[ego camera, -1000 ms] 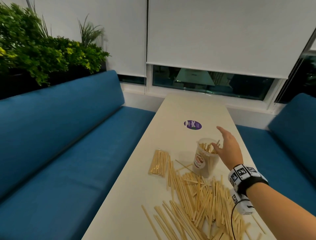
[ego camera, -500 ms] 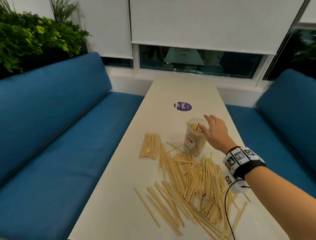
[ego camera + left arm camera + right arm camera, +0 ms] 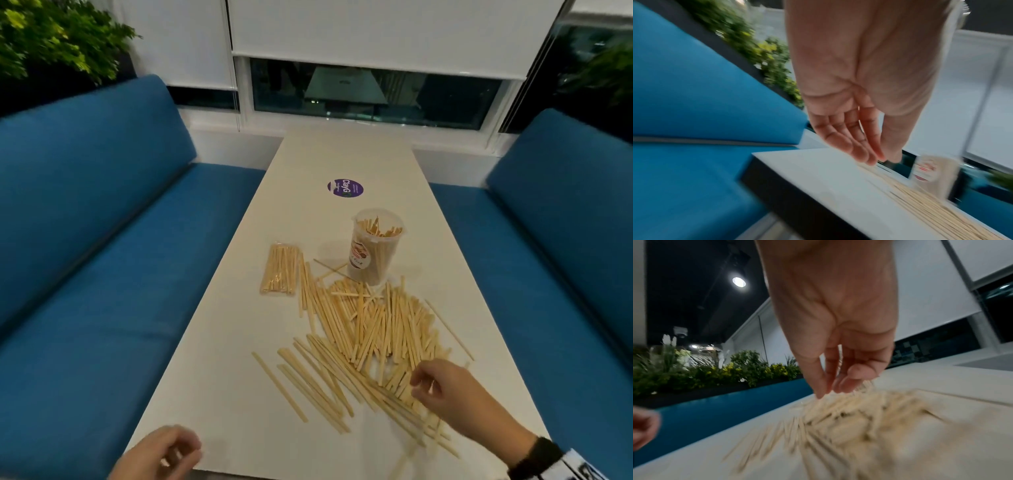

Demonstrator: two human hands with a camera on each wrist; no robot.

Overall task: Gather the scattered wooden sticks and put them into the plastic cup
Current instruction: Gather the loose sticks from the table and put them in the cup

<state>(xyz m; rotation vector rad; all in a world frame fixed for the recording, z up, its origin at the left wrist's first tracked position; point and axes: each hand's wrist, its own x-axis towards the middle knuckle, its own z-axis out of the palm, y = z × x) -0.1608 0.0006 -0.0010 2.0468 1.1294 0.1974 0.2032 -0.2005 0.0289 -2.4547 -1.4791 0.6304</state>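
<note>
Your right hand (image 3: 455, 394) has come back from the clear plastic cup (image 3: 375, 251) to the near side of the pile of thin light wooden sticks (image 3: 370, 329) on the long white table (image 3: 212, 377). Its fingers (image 3: 840, 382) hang loosely bent over the sticks and hold nothing. Your left hand (image 3: 161, 452) is by the near table edge, loose and holding nothing. Some sticks stand in the cup, just past the pile.
</note>
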